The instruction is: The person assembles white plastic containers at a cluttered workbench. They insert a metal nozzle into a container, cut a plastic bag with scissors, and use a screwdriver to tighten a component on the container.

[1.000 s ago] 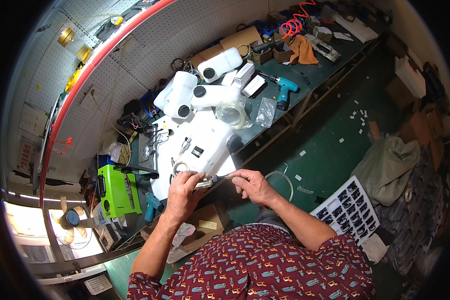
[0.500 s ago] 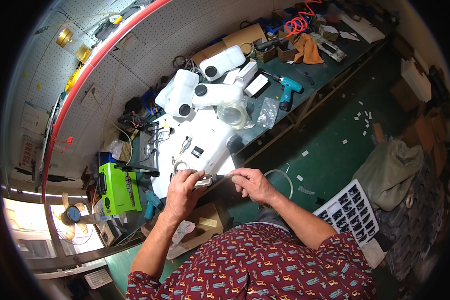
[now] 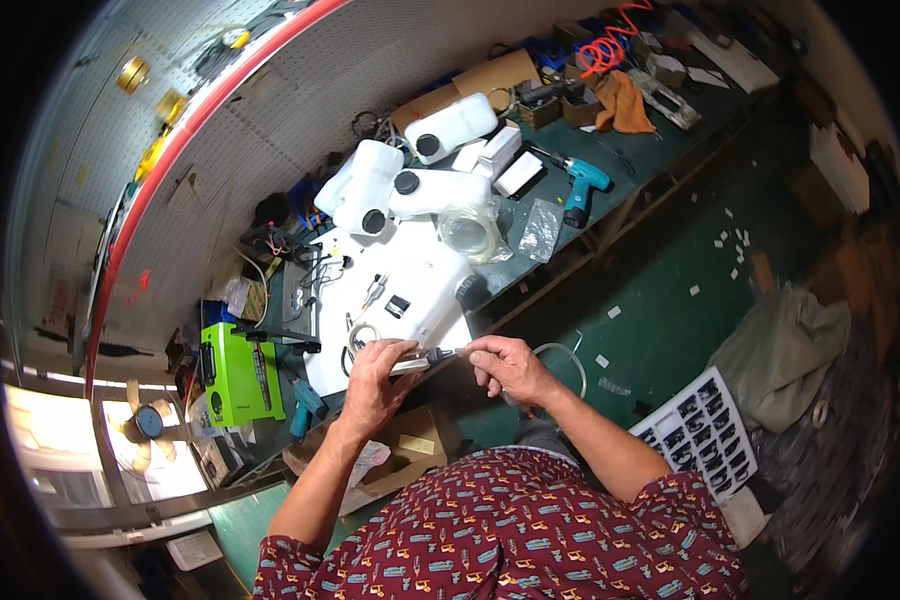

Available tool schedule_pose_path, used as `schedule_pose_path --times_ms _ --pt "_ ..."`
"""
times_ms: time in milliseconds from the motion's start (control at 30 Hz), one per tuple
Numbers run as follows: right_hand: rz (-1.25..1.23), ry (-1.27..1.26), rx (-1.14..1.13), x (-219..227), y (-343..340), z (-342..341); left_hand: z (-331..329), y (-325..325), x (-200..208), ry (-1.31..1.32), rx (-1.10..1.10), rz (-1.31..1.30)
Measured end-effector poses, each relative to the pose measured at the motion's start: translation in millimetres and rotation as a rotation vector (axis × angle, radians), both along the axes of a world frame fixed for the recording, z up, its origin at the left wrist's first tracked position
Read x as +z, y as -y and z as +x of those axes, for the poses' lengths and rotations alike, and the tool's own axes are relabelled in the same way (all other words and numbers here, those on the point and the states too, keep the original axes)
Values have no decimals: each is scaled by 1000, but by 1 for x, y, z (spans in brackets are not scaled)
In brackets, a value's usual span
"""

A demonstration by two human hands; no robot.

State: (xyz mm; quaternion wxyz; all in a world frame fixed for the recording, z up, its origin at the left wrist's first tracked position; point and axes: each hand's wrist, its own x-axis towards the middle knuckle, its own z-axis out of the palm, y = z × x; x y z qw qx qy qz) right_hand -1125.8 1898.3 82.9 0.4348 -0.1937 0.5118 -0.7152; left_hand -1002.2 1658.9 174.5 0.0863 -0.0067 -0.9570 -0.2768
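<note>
Glare whitens the window (image 3: 52,425), while fisheye edges curve darkly.

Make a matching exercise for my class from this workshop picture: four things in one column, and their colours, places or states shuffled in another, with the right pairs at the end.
Column one
1. Left hand
2. Cloth on the bench
3. Boxy case left of the hands
4. Fan

Column two
A. Orange
B. Set against a bright window
C. Holding a small pale part with a dark end
D. Lime green

Right pairs
1-C
2-A
3-D
4-B
</note>
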Motion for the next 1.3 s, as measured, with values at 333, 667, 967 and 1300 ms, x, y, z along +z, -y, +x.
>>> schedule_pose_path --times_ms 333,667,967,1300 --pt "130 31 -219 -39 17 3 59 104 -147 -91 781 475" --pt "205 28 -245 -27 76 16 42 256 -301 -248 1082 562" --pt "289 169 -212 -32 157 25 69 252 -341 -191 1122 810" --pt "253 500 -314 -62 230 32 57 92 -162 99 415 957"
